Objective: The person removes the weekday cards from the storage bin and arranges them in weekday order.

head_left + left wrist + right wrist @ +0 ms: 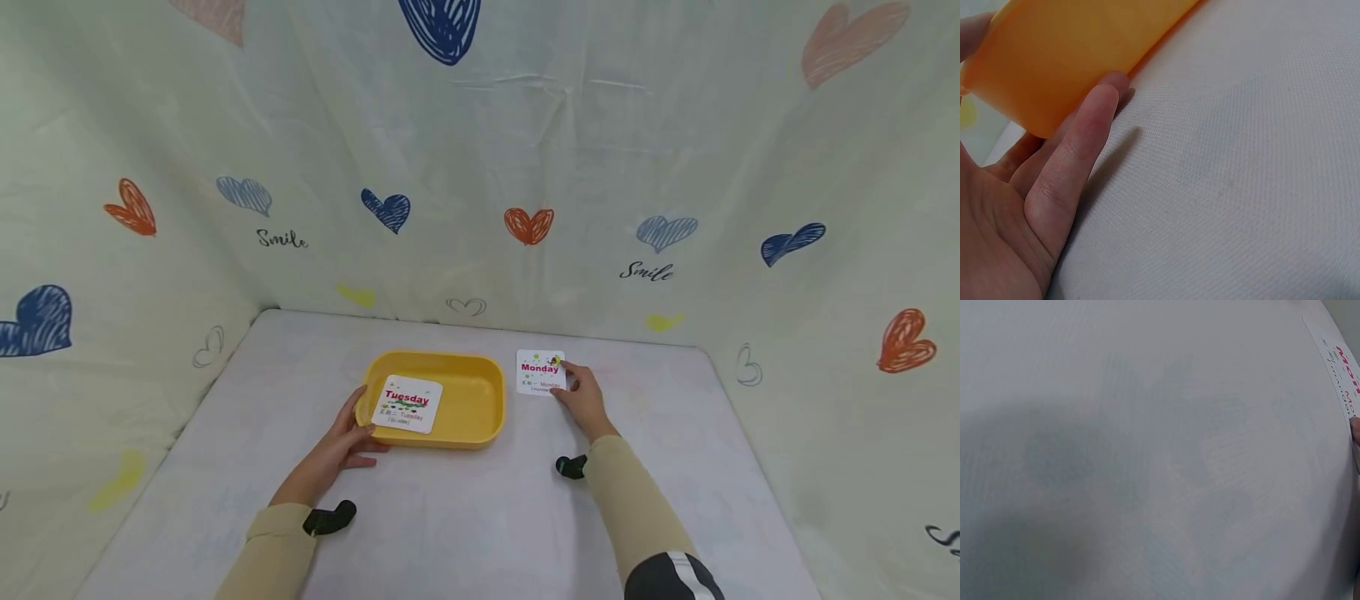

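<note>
A yellow tray (474,400) is on the white table, a square white card printed "Tuesday" (407,405) lying in its left part. My left hand (330,457) grips the tray's left end. In the left wrist view its fingers reach below the yellow wall (1079,56), and part of a digit shows at the upper left. To the right of the tray, my right hand (587,407) pinches the right edge of a white card printed "Monday" (534,377). Only a strip of that card (1335,369) and a bit of fingertip enter the right wrist view.
The white table (450,533) ends at the back against a pale cloth (465,150) printed with hearts and "Smile", which also hangs at both sides. Dark wrist-worn pieces (330,518) stick out by both cuffs.
</note>
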A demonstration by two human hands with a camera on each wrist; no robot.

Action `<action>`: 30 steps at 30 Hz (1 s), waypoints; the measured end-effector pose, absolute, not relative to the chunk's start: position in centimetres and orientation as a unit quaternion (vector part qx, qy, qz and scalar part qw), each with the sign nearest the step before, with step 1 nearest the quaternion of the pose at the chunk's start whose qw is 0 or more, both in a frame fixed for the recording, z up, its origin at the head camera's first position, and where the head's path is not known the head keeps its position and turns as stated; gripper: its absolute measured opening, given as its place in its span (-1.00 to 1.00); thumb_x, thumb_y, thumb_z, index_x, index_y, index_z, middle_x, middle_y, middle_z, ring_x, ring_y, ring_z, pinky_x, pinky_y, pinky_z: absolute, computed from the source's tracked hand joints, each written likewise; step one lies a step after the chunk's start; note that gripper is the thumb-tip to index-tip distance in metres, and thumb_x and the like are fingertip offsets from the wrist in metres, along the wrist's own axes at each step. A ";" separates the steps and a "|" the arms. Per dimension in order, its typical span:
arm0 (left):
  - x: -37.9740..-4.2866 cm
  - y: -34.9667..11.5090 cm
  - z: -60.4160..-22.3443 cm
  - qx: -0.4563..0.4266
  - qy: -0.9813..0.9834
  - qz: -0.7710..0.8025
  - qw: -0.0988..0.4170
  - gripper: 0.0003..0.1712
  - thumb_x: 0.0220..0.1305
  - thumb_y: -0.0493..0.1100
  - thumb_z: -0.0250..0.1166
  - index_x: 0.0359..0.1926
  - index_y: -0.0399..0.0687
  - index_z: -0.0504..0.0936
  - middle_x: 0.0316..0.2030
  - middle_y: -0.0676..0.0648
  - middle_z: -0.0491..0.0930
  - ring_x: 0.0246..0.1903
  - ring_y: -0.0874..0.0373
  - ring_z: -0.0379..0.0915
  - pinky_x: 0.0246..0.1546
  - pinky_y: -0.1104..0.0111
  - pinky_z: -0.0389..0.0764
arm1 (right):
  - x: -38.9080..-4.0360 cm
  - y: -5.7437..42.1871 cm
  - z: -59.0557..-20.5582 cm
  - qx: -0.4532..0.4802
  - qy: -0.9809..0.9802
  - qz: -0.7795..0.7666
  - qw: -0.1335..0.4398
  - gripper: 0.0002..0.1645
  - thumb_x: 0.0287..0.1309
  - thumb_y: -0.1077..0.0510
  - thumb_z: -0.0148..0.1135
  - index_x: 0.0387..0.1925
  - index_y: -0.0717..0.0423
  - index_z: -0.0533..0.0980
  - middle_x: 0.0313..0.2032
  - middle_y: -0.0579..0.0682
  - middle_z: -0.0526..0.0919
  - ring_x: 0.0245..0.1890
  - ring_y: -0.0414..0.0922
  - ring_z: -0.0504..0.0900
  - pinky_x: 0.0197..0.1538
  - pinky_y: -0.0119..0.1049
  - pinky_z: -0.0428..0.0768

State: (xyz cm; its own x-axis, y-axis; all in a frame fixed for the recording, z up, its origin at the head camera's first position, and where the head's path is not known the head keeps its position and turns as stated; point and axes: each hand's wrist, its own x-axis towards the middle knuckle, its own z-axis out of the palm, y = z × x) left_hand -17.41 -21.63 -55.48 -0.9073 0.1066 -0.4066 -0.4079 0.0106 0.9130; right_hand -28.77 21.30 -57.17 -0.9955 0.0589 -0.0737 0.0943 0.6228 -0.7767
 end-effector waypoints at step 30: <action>-17.3 -21.7 -55.1 -0.108 0.684 0.696 0.190 -0.09 0.39 -0.04 0.14 0.52 0.54 -0.22 0.39 -0.20 0.18 -0.12 -0.08 0.63 -0.21 0.15 0.65 | -28.7 15.8 -49.8 0.005 0.803 -0.591 0.078 -0.31 0.14 0.24 0.37 0.31 -0.01 0.40 0.10 0.05 0.52 -0.09 -0.01 0.50 -0.01 -0.28 0.57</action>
State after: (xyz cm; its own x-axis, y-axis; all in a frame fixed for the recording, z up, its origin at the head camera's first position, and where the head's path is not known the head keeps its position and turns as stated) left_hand -17.26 -21.72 -55.13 -0.9045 0.1166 -0.4102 -0.4123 0.0070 0.9110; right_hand -28.66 15.76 -49.83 -0.9878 -0.0837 -0.1316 0.1006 0.3023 -0.9479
